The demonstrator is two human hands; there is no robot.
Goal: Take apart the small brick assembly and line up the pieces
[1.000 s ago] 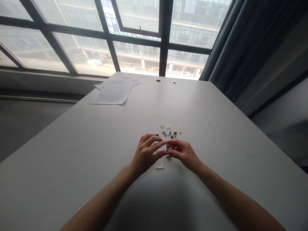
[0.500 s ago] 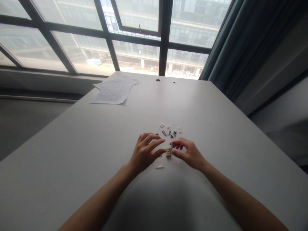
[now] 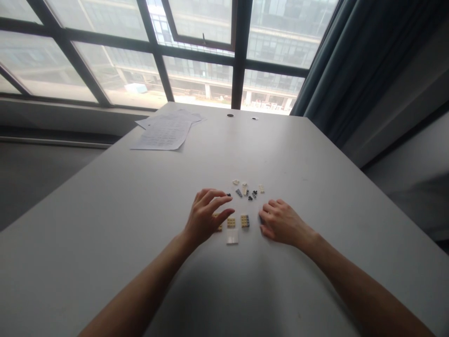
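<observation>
My left hand [image 3: 207, 216] hovers over the table with thumb and fingers apart, holding nothing. Under and behind it a tan building block [image 3: 219, 228] is partly covered. To the right of its thumb lie a second tan studded block [image 3: 231, 223] and a tan-and-grey block [image 3: 244, 221], with a white flat tile [image 3: 232, 237] nearer to me. My right hand [image 3: 283, 222] rests on the table farther right, its fingers curled down. A small grey brick [image 3: 261, 219] shows at its fingertips, mostly hidden by them.
Beyond my hands several small pieces are scattered, among them a long grey piece [image 3: 239, 192], black pieces [image 3: 250, 198] and a white studded plate [image 3: 261, 188]. Printed papers [image 3: 163, 133] lie at the table's far left. Windows and a dark curtain [image 3: 336, 79] stand behind the white table [image 3: 280, 159].
My right hand has moved right, away from the tan-and-grey block, and lowered to the table. My left hand has drawn back left, uncovering the tan blocks.
</observation>
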